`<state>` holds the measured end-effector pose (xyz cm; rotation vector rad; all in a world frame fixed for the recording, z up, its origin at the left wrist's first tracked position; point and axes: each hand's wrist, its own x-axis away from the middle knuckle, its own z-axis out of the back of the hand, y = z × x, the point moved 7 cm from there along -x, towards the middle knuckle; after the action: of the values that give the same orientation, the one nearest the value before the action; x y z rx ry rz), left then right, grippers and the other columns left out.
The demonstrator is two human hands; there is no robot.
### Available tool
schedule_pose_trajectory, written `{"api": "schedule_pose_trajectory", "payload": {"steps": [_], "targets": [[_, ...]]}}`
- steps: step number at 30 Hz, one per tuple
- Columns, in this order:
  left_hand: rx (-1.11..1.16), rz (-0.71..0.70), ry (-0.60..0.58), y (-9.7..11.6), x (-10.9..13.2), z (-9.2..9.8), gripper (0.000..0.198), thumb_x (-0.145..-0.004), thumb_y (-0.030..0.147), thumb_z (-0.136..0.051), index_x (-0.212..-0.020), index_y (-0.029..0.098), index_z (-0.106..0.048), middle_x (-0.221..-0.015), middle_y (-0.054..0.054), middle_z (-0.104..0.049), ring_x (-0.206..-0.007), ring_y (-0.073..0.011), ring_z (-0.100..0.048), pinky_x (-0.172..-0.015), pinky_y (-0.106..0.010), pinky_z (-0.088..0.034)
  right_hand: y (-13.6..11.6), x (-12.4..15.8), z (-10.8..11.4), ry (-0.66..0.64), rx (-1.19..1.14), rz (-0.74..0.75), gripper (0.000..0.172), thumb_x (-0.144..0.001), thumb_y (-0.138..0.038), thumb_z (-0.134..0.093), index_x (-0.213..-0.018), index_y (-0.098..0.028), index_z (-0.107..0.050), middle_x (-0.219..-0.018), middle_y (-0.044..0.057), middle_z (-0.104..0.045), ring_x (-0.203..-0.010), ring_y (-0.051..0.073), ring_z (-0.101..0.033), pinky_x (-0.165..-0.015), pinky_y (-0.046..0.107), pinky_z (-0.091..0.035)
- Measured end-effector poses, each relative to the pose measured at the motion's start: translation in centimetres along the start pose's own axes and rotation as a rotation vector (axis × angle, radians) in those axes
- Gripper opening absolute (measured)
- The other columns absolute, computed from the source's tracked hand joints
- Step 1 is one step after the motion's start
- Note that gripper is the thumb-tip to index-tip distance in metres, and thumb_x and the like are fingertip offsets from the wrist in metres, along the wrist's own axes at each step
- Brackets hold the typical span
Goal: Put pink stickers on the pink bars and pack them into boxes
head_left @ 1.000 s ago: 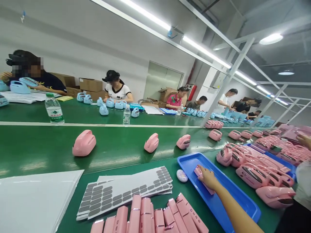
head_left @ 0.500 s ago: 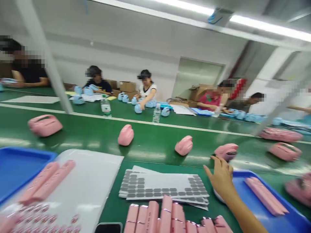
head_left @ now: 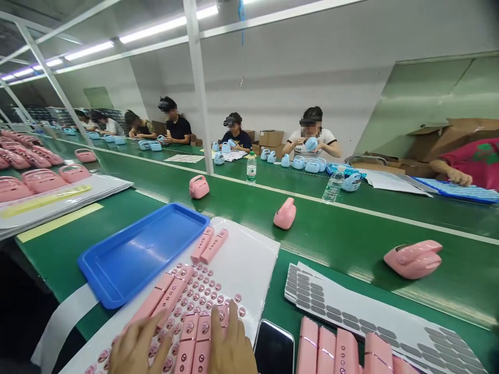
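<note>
- The green bench [head_left: 351, 234] ran across the whole frame.
- A white sheet [head_left: 249, 254] dotted with pink discs lay at lower centre, with a blue tray [head_left: 136, 254] just left of it.
- The left hand [head_left: 136, 349] and right hand [head_left: 233, 349] rested on the sheet at the bottom edge, fingers spread flat and gripping nothing.
- Pink strips [head_left: 195, 343] lay on the sheet between the hands, close against the right one.
- A phone [head_left: 274, 340] lay just right of the right hand.

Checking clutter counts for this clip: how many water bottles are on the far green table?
2. One water bottle stands just right of the white post; the second is further right, beside a light-blue device. Others may be hidden.
</note>
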<state>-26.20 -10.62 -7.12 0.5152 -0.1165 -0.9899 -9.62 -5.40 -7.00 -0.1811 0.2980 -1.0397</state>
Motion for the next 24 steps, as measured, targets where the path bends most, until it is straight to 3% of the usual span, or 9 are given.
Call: {"api": "schedule_pose_trajectory", "payload": {"steps": [2, 3, 7, 10, 13, 15, 20, 24], "targets": [[-0.143, -0.009, 0.121, -0.8, -1.9, 1.8, 0.066, -0.077, 0.054, -0.03, -0.118, 0.009, -0.055, -0.112, -0.021, -0.05, -0.109, -0.0377, -0.045, -0.097, -0.054, -0.03, -0.7, -0.3, -0.1, 0.019, 0.06, 0.021, 0.05, -0.079, -0.022, -0.059, -0.128, -0.022, -0.051, -0.135, 0.019, -0.047, -0.1, 0.039, -0.061, -0.068, 0.049, -0.056], [-0.163, 0.001, 0.122, -1.4, -2.8, 1.9, 0.071, -0.076, 0.055, -0.028, -0.123, 0.007, -0.05, -0.115, -0.023, -0.047, -0.11, -0.0395, -0.043, -0.096, -0.055, -0.03, -0.9, -0.3, -0.3, 0.018, 0.078, 0.034, 0.048, -0.079, -0.021, -0.058, -0.127, -0.022, -0.052, -0.135, 0.018, -0.047, -0.1, 0.039, -0.061, -0.067, 0.048, -0.056], [-0.033, -0.005, -0.111, -3.1, -5.9, -0.3, 0.071, -0.076, 0.053, -0.027, -0.126, 0.007, -0.049, -0.113, -0.02, -0.054, -0.111, -0.0363, -0.046, -0.094, -0.052, -0.035, -0.7, -0.1, -1.3, -0.006, 0.123, 0.05, 0.047, -0.078, -0.013, -0.057, -0.123, -0.026, -0.054, -0.136, 0.015, -0.046, -0.096, 0.036, -0.063, -0.063, 0.044, -0.056], [0.058, -0.008, -0.18, -4.1, -6.9, -0.8, 0.064, -0.078, 0.049, -0.029, -0.123, 0.011, -0.053, -0.114, -0.016, -0.056, -0.107, -0.0304, -0.052, -0.093, -0.044, -0.04, -0.2, 0.1, -1.6, -0.005, 0.147, 0.077, 0.054, -0.076, -0.006, -0.057, -0.123, -0.032, -0.053, -0.137, 0.011, -0.047, -0.096, 0.035, -0.063, -0.063, 0.041, -0.056], [0.109, 0.03, -0.21, -5.2, -7.1, -0.1, 0.06, -0.082, 0.047, -0.031, -0.13, 0.015, -0.047, -0.111, -0.013, -0.059, -0.094, -0.026, -0.059, -0.082, -0.038, -0.047, 0.1, 0.4, -1.9, -0.059, 0.095, 0.093, 0.066, -0.065, -0.016, -0.072, -0.126, -0.029, -0.052, -0.139, 0.015, -0.043, -0.099, 0.039, -0.06, -0.067, 0.044, -0.054], [0.118, 0.016, -0.211, -5.2, -7.0, 0.4, 0.056, -0.084, 0.045, -0.03, -0.132, 0.02, -0.045, -0.112, -0.011, -0.06, -0.093, -0.0255, -0.06, -0.082, -0.04, -0.048, 0.2, 0.5, -2.0, -0.096, 0.059, 0.067, 0.073, -0.058, -0.015, -0.076, -0.126, -0.027, -0.052, -0.14, 0.018, -0.04, -0.102, 0.041, -0.058, -0.07, 0.046, -0.053], [0.139, -0.006, -0.176, -3.8, -7.4, 0.7, 0.054, -0.087, 0.043, -0.023, -0.129, 0.021, -0.048, -0.124, -0.006, -0.057, -0.11, -0.0229, -0.054, -0.088, -0.033, -0.046, 0.0, 0.4, -1.3, -0.064, 0.012, -0.017, 0.068, -0.061, -0.009, -0.068, -0.125, -0.025, -0.053, -0.142, 0.019, -0.038, -0.104, 0.04, -0.057, -0.072, 0.046, -0.051], [0.052, 0.023, -0.141, -2.5, -8.4, 0.4, 0.059, -0.087, 0.04, -0.017, -0.127, 0.013, -0.051, -0.112, -0.012, -0.063, -0.111, -0.0284, -0.052, -0.089, -0.039, -0.044, -0.4, 0.0, -1.0, -0.017, 0.01, -0.064, 0.048, -0.072, -0.012, -0.061, -0.116, -0.03, -0.058, -0.143, 0.014, -0.038, -0.098, 0.036, -0.06, -0.067, 0.044, -0.053]]}}
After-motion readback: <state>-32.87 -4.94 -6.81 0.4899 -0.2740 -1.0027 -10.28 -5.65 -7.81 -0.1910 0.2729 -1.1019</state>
